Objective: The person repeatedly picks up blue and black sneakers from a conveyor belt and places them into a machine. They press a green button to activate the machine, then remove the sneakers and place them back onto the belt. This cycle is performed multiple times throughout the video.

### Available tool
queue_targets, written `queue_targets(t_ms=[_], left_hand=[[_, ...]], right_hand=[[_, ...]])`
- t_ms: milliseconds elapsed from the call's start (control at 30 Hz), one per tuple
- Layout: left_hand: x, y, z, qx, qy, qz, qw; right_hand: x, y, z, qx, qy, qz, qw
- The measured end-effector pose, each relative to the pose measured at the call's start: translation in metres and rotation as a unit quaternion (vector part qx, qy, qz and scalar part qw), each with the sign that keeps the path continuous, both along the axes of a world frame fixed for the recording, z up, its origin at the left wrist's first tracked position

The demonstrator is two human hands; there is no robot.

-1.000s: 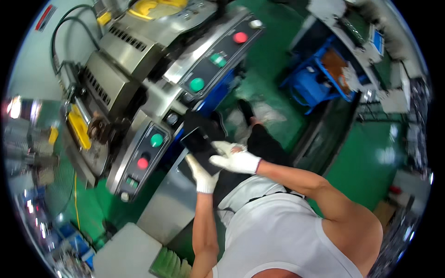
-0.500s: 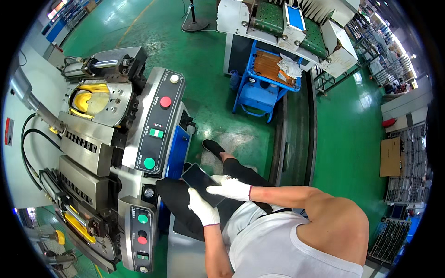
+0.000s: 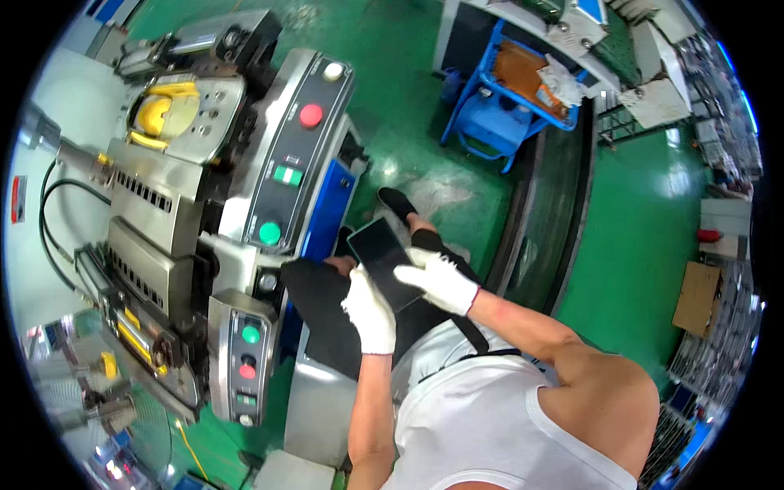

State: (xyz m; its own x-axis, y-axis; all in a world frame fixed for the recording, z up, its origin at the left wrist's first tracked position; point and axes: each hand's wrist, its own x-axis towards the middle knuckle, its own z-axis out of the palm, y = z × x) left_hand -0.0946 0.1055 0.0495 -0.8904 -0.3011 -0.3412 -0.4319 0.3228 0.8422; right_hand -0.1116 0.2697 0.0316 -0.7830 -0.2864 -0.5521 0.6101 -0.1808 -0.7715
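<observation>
Both my hands wear white gloves and hold a flat black rectangular plate [image 3: 380,255] above my lap. My left hand [image 3: 370,307] grips its lower left edge. My right hand [image 3: 438,278] lies over its right side with the fingers spread along the edge. The plate tilts up and away from me, its far corner near my black shoe [image 3: 397,201]. I sit in a white sleeveless top and dark trousers beside a grey metal machine.
To my left stands the machine with a dark control panel [image 3: 292,159] bearing red and green buttons, a smaller button box [image 3: 244,359] lower down, and a yellow part [image 3: 158,115] on top. A blue cart [image 3: 510,108] stands ahead on the green floor. A cardboard box [image 3: 697,296] sits at the right.
The view swung from the machine toward the floor and the cart. My hands kept hold of the black plate, which now sits more upright in front of me.
</observation>
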Motion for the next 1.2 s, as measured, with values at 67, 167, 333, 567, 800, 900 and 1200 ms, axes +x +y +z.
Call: queue_targets(t_ms=[67, 167, 333, 567, 800, 900, 1200], left_hand=[[0.0, -0.003, 0.005, 0.153, 0.021, 0.056, 0.986], [-0.004, -0.013, 0.018, 0.27, 0.054, 0.088, 0.957], [0.012, -0.032, 0.036, 0.259, 0.109, 0.09, 0.955], [0.021, -0.031, 0.039, 0.441, 0.146, 0.107, 0.879], [0.025, -0.023, 0.052, 0.493, 0.126, 0.17, 0.844], [0.029, -0.028, 0.058, 0.52, 0.097, 0.191, 0.827], [0.045, -0.034, 0.04, 0.361, 0.138, 0.181, 0.904]], right_hand=[[-0.004, -0.004, 0.017, -0.157, -0.087, -0.07, 0.981], [-0.011, 0.001, 0.041, -0.228, -0.166, -0.097, 0.954], [-0.013, 0.003, 0.055, -0.323, -0.153, -0.048, 0.933], [-0.009, -0.006, 0.059, -0.325, -0.148, -0.009, 0.934], [0.002, -0.025, 0.06, -0.307, -0.145, 0.057, 0.939], [0.006, -0.031, 0.056, -0.261, -0.14, 0.066, 0.953], [0.01, -0.037, 0.049, -0.025, 0.04, 0.181, 0.982]])
